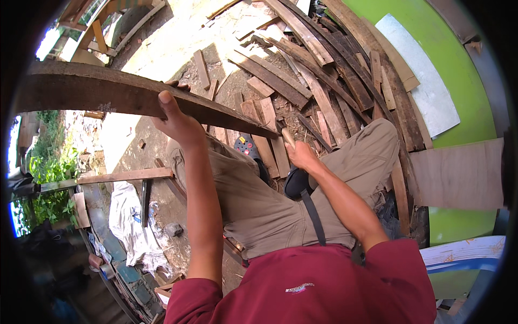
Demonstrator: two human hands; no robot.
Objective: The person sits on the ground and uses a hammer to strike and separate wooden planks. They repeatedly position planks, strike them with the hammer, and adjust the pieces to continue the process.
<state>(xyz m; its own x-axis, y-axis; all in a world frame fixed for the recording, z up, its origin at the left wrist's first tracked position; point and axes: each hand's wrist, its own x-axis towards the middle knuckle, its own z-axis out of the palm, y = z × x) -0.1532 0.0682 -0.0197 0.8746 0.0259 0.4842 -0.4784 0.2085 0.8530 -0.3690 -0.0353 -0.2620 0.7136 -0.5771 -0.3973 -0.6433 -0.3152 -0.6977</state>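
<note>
A long dark-brown wooden plank (108,89) runs from the far left edge down toward the middle. My left hand (181,124) is closed around it, thumb on the near face and fingertips over the top edge. In my right hand (303,156) is a hammer (288,138), gripped by its light wooden handle. Its small dark head is right at the plank's right end; whether it touches cannot be made out. Below the plank, my feet show between my bent knees, one in a dark clog (247,147).
Many loose boards (275,81) lie piled ahead and to the right. A bright green panel (469,97) with a pale sheet (418,75) on it borders the right. At left are a wooden bar (124,176), a white cloth (127,216) and green plants (51,167).
</note>
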